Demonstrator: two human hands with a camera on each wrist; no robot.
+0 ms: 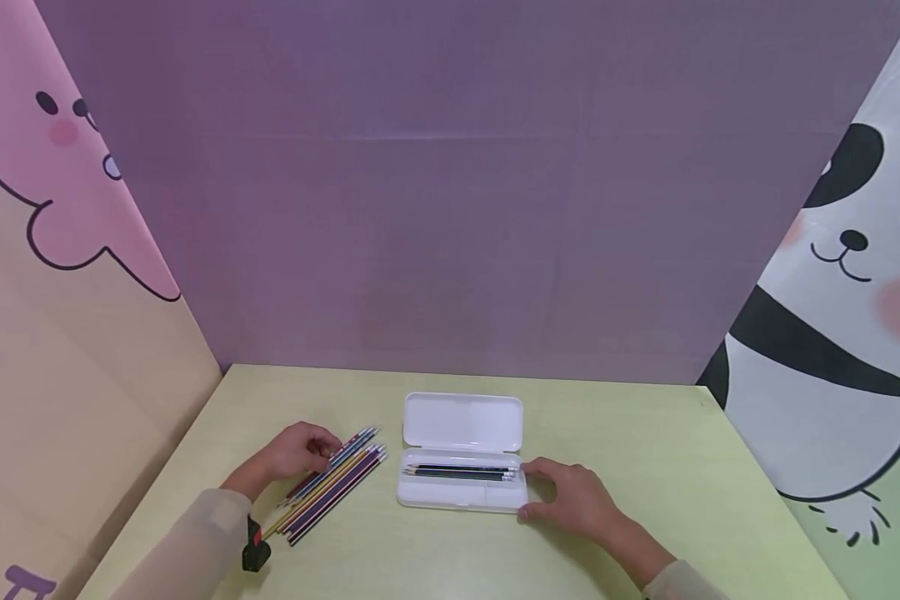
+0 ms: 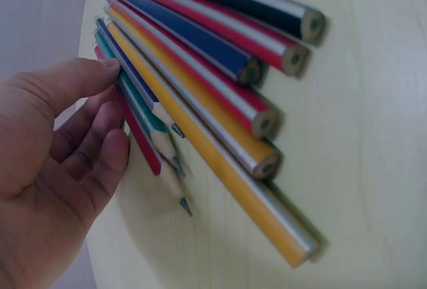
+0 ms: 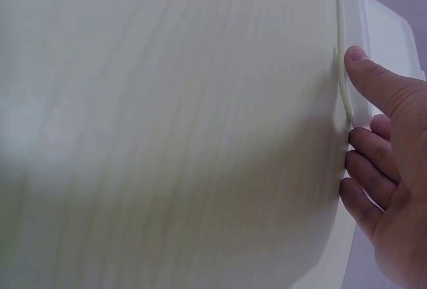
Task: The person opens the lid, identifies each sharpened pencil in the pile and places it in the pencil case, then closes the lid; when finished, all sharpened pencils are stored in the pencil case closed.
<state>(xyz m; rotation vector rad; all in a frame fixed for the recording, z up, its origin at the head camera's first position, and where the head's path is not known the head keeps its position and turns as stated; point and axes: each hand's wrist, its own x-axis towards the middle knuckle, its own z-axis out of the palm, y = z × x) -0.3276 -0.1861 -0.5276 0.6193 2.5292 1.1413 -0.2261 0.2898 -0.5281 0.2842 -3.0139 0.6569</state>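
My left hand (image 1: 300,450) is at the upper left side of a bundle of loose pencils (image 1: 337,492). In the left wrist view, its thumb and fingers pinch the sharpened pencils (image 2: 138,105) at the bundle's edge, red, green and blue ones. Flat-ended pencils, yellow (image 2: 227,185), red, blue and black with silver stripes, fan out beside them. My right hand (image 1: 573,496) grips the right end of an open white pencil case (image 1: 442,495), thumb on the near corner and index finger on the far one. Several dark pencils (image 1: 461,472) lie lengthwise inside it.
The case's lid (image 1: 463,421) lies folded back, away from me. A pale yellow table (image 1: 615,425) bears everything. Behind it rises a purple panel (image 1: 450,208), with cartoon-printed panels at left and right. A small black device (image 1: 255,550) sits at my left wrist.
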